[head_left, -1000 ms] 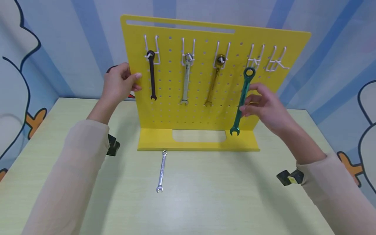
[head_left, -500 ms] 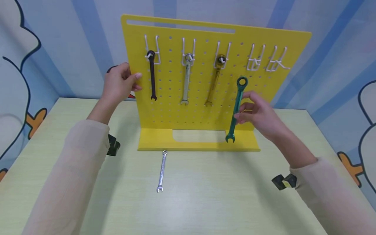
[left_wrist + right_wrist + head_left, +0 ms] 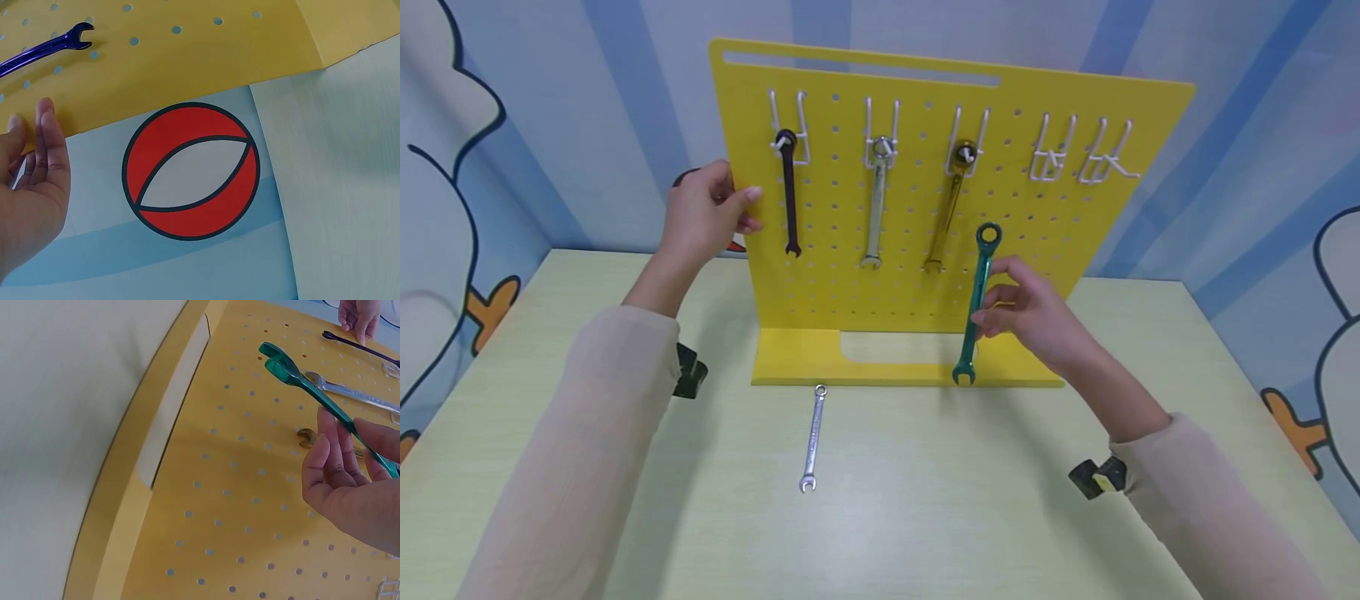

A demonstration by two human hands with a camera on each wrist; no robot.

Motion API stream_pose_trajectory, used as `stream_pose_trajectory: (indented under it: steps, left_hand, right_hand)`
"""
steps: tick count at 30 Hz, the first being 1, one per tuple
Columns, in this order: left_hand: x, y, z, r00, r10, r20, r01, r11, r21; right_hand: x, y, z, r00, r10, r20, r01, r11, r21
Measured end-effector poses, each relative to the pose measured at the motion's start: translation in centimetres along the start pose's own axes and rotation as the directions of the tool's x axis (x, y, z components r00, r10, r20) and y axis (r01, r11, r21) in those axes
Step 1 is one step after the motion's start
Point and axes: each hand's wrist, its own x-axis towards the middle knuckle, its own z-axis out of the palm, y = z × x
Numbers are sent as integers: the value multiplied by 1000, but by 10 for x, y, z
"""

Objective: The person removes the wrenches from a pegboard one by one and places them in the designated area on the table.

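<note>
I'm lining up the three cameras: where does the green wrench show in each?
Head: the green wrench is right of centre, in the right hand.
Left wrist: not in it; the bluish-purple wrench there is another.
Right wrist: it slants from upper right of centre to the right edge.
Shared landmark: the yellow pegboard.

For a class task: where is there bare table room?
The widest bare patch of pale tabletop lies between the loose silver metal wrench and the beige right sleeve; a narrower one between that wrench and the left sleeve. Crowded: the yellow perforated board, with hung wrenches and the right hand holding a green metal wrench.
</note>
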Motion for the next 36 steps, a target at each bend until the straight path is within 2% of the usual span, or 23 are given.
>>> stream_pose_trajectory:
  steps: [14,20,36]
  left_hand:
    - [2,-1,-1,1000,-17,15,17,1000,-18]
    - [2,-1,-1,1000,-13,15,13,1000,-26]
    - [2,-1,-1,1000,-19,19,20,1000,-24]
  right_hand:
    - [5,8,26,996,85,32,-85,996,-12]
    - [6,14,38,994,98,57,-98,995,-5]
    - [4,26,66,981,138,134,-150,984,91]
